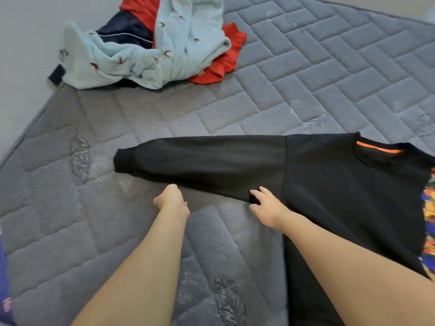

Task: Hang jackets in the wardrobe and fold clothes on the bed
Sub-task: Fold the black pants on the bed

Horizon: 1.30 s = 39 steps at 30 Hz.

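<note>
Clothes lie in two places on the grey quilted bed [306, 67]. At the far left corner sits a loose pile: a pale blue fleece garment [141, 50] with small bird prints, draped over a dark navy piece [122, 29] and a red garment [226, 62] that shows on both sides of it. Nearer, a black sweatshirt [341, 184] is spread flat, its long sleeve [200, 161] stretched out leftward with the cuff at its far left end, and an orange strip visible inside the neckline. The left hand [173, 201] rests at the lower edge of that sleeve with its fingers curled under; whether it actually pinches the cloth cannot be told. The right hand [266, 205] is at the underarm seam, fingers spread and lightly bent, fingertips touching the black fabric there. Along the right edge, a brightly patterned cloth [429, 220] peeks out from under the sweatshirt.
</note>
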### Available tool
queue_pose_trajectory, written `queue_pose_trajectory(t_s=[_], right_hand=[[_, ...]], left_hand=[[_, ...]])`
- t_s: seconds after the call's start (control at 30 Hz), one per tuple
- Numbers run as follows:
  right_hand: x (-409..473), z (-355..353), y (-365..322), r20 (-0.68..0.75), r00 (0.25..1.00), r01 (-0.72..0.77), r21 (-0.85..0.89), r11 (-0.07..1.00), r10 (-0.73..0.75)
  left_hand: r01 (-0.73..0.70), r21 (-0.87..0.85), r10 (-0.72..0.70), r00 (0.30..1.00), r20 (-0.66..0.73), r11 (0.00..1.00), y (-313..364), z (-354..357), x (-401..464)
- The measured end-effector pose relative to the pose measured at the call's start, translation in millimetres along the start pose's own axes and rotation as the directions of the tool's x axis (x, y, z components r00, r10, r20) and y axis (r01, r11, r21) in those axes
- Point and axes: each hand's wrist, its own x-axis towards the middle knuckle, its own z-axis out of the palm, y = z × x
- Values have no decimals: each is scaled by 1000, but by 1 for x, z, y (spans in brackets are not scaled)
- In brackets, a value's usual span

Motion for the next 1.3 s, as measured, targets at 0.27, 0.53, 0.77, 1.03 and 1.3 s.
queue_pose_trajectory(t_s=[0.27,0.53,0.77,1.03,1.3], right_hand=[[-95,-11,193,-335,912,-192,162,968,237],[-168,24,365,-258,585,-667,386,638,769],[-212,45,412,-220,745,-635,55,770,630],[-243,55,431,-223,584,-458,703,544,780],[-254,82,467,272,502,-203,960,-194,821]], left_hand=[[80,583,-422,770,479,809,-191,55,-114],[-355,768,-130,862,489,533,-326,33,-164],[-180,983,-337,924,179,30,-324,-37,-200],[-180,896,449,815,368,-407,-307,-66,-227],[-751,103,-398,455,797,-652,-436,-34,-264]])
